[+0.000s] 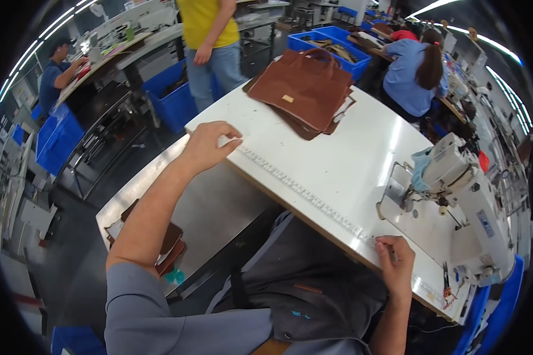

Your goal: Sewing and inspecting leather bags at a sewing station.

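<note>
My left hand (pixel 210 147) is over the far left end of a clear ruler strip (pixel 299 189) lying along the near edge of the white table (pixel 331 154). Its thumb and forefinger are pinched together, with a thin whitish bit at the tips, too small to name. My right hand (pixel 395 254) rests at the table edge further right along the ruler, fingers curled with thumb against forefinger. What it holds, if anything, is hidden. Beyond the ruler a brown bag (pixel 299 89) with handles lies flat on a stack of similar pieces.
A white sewing machine (pixel 471 201) stands at the right of the table, with small snips (pixel 446 278) near it. More brown pieces (pixel 170 239) lie on a lower metal surface (pixel 219 219) at left. Blue bins (pixel 172 100) and several people are beyond; one in yellow (pixel 210 23) stands close.
</note>
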The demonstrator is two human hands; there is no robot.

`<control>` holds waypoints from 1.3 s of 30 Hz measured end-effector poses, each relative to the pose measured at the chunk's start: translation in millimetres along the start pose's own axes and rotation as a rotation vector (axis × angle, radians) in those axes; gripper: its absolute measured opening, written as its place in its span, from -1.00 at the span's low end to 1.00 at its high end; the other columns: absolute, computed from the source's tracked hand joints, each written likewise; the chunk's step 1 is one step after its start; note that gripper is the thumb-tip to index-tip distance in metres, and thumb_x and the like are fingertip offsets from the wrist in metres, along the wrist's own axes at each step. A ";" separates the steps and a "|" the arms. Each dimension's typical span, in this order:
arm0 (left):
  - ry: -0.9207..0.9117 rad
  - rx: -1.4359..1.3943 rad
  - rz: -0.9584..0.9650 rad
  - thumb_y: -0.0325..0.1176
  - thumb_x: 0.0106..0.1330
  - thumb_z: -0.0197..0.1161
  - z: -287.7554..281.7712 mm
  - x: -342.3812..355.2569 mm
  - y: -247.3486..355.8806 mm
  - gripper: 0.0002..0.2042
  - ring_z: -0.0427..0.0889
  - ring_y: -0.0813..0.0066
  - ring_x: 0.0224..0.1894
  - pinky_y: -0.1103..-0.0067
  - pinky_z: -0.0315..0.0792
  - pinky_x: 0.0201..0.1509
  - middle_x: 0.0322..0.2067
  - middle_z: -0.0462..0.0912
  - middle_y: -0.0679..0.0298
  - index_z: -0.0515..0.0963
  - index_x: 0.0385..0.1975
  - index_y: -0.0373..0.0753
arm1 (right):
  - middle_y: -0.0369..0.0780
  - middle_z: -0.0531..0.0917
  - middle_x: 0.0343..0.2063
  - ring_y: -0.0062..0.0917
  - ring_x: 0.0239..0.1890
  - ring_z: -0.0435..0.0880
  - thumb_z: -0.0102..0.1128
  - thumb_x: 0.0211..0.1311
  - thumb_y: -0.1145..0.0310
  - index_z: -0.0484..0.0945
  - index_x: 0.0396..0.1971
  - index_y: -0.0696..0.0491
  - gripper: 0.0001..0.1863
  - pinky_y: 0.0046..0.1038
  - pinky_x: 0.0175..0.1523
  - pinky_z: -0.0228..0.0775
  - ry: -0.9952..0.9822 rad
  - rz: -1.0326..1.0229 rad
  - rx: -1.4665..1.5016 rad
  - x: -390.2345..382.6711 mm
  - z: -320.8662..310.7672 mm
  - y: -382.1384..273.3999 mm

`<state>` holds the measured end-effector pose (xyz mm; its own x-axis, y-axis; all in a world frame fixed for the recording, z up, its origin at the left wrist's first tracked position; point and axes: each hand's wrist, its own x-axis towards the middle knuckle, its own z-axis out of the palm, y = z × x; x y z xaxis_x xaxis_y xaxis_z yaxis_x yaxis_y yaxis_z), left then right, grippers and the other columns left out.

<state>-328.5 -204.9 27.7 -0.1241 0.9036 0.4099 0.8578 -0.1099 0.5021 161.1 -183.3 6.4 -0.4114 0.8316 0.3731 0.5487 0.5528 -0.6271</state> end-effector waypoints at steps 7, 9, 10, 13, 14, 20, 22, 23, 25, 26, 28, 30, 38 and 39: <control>0.070 -0.209 0.093 -0.14 0.31 0.40 107.9 176.4 32.5 -0.67 0.72 0.18 -0.08 0.39 0.56 0.04 -0.12 0.74 0.13 0.69 -0.14 -0.30 | -0.14 0.67 -0.02 -0.18 0.06 0.58 0.39 0.08 0.45 0.64 -0.14 0.07 -0.70 -0.18 0.18 0.33 0.000 -0.154 -0.294 11.5 9.7 -3.9; 0.214 -0.063 -0.005 -0.09 0.26 0.45 125.1 215.1 33.1 -0.59 0.64 0.17 0.10 0.33 0.52 0.18 0.07 0.65 0.11 0.67 -0.04 -0.27 | -0.14 0.66 0.00 -0.18 0.06 0.58 0.40 0.07 0.44 0.64 -0.13 0.07 -0.69 -0.18 0.17 0.33 -0.013 -0.140 -0.294 14.6 10.0 -4.9; 0.213 -0.068 0.011 -0.09 0.26 0.45 132.9 232.7 35.5 -0.59 0.64 0.17 0.10 0.33 0.52 0.18 0.07 0.65 0.11 0.67 -0.04 -0.27 | -0.14 0.66 0.00 -0.18 0.06 0.58 0.40 0.07 0.44 0.64 -0.13 0.07 -0.69 -0.18 0.17 0.33 0.002 -0.135 -0.300 16.4 9.1 -5.7; 0.194 0.011 -0.065 -0.02 0.22 0.47 153.1 274.3 40.4 -0.48 0.52 0.16 0.25 0.30 0.43 0.29 0.16 0.58 0.14 0.62 0.05 -0.25 | -0.16 0.65 0.04 -0.19 0.06 0.58 0.44 0.06 0.42 0.64 -0.09 0.05 -0.65 -0.20 0.18 0.33 -0.061 -0.117 -0.286 21.6 6.5 -4.9; 0.210 0.026 -0.081 0.01 0.22 0.46 160.3 283.5 43.2 -0.46 0.48 0.15 0.28 0.27 0.37 0.34 0.17 0.56 0.16 0.60 0.07 -0.23 | -0.16 0.65 0.04 -0.19 0.06 0.58 0.44 0.06 0.42 0.64 -0.09 0.05 -0.65 -0.20 0.18 0.33 -0.048 -0.109 -0.293 26.8 6.6 -4.4; 0.483 0.080 0.125 0.12 0.25 0.37 196.0 319.7 5.4 -0.41 0.44 0.07 0.30 0.14 0.06 0.48 0.17 0.56 0.15 0.53 0.12 -0.20 | -0.19 0.63 0.08 -0.26 0.11 0.58 0.44 0.08 0.42 0.62 -0.02 0.02 -0.60 -0.24 0.20 0.33 -0.259 -0.252 -0.184 90.5 24.6 -19.2; 0.375 0.141 0.188 0.14 0.23 0.37 185.0 322.3 6.2 -0.41 0.44 0.09 0.28 0.15 0.09 0.46 0.15 0.57 0.16 0.54 0.09 -0.19 | -0.20 0.60 0.11 -0.27 0.13 0.56 0.43 0.10 0.42 0.60 0.01 0.02 -0.58 -0.25 0.21 0.33 -0.289 -0.259 -0.202 123.8 36.8 -16.2; 0.417 0.095 0.256 0.04 0.15 0.44 182.3 320.7 5.7 -0.48 0.46 0.12 0.24 0.16 0.13 0.41 0.05 0.60 0.18 0.56 -0.03 -0.18 | -0.19 0.60 0.11 -0.26 0.14 0.55 0.41 0.11 0.43 0.59 0.03 0.03 -0.57 -0.24 0.21 0.33 -0.266 -0.289 -0.174 143.9 44.9 -14.6; 0.518 0.031 0.290 -0.04 0.09 0.47 178.7 315.3 -2.1 -0.53 0.48 0.13 0.20 0.16 0.14 0.39 0.00 0.59 0.18 0.56 -0.10 -0.18 | -0.15 0.58 0.13 -0.21 0.17 0.53 0.38 0.14 0.46 0.57 0.06 0.06 -0.56 -0.22 0.23 0.33 -0.204 -0.340 -0.127 185.6 63.8 -13.5; 0.614 -0.039 0.342 -0.11 0.03 0.49 180.2 318.0 -1.6 -0.57 0.50 0.14 0.16 0.15 0.14 0.36 -0.05 0.59 0.18 0.56 -0.17 -0.17 | -0.12 0.57 0.15 -0.18 0.18 0.52 0.36 0.15 0.48 0.55 0.07 0.09 -0.56 -0.20 0.25 0.32 -0.148 -0.344 -0.116 206.5 74.4 -9.2; 0.668 -0.053 0.434 -0.22 -0.08 0.49 177.6 317.1 0.7 -0.61 0.55 0.21 0.06 0.21 0.16 0.32 -0.13 0.59 0.23 0.54 -0.24 -0.16 | -0.08 0.52 0.20 -0.14 0.21 0.49 0.31 0.17 0.52 0.50 0.13 0.13 -0.52 -0.17 0.28 0.30 0.006 -0.368 -0.099 247.4 98.0 -2.4; 0.593 -0.124 0.376 -0.23 -0.08 0.48 178.2 320.2 0.1 -0.62 0.57 0.27 -0.01 0.27 0.17 0.29 -0.18 0.61 0.30 0.52 -0.25 -0.15 | -0.06 0.48 0.25 -0.11 0.27 0.45 0.28 0.17 0.56 0.44 0.21 0.14 -0.45 -0.16 0.33 0.29 0.120 -0.376 -0.119 285.3 119.5 14.8; 0.366 -0.226 0.335 -0.24 0.12 0.50 148.8 321.7 3.6 -0.80 0.59 0.59 -0.53 0.52 0.44 -0.25 -0.60 0.65 0.31 0.73 -0.55 -0.25 | -0.12 0.39 0.37 -0.17 0.57 0.07 0.20 0.18 0.40 0.47 0.20 0.12 -0.47 0.23 0.56 -0.39 0.168 -0.431 -0.524 339.3 164.2 21.5; 0.239 -0.449 0.254 -0.22 0.19 0.49 148.3 321.7 3.4 -0.75 0.55 0.67 -0.56 0.59 0.39 -0.38 -0.61 0.66 0.34 0.73 -0.56 -0.28 | -0.12 0.39 0.36 -0.18 0.56 0.08 0.18 0.21 0.33 0.49 0.18 0.12 -0.49 0.28 0.55 -0.43 0.128 -0.508 -0.488 337.6 165.2 18.9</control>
<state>-291.5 146.9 48.4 -0.0960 0.7128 0.6948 0.5856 -0.5240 0.6185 -87.7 99.1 7.5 -0.6305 0.4483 0.6336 0.5873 0.8093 0.0118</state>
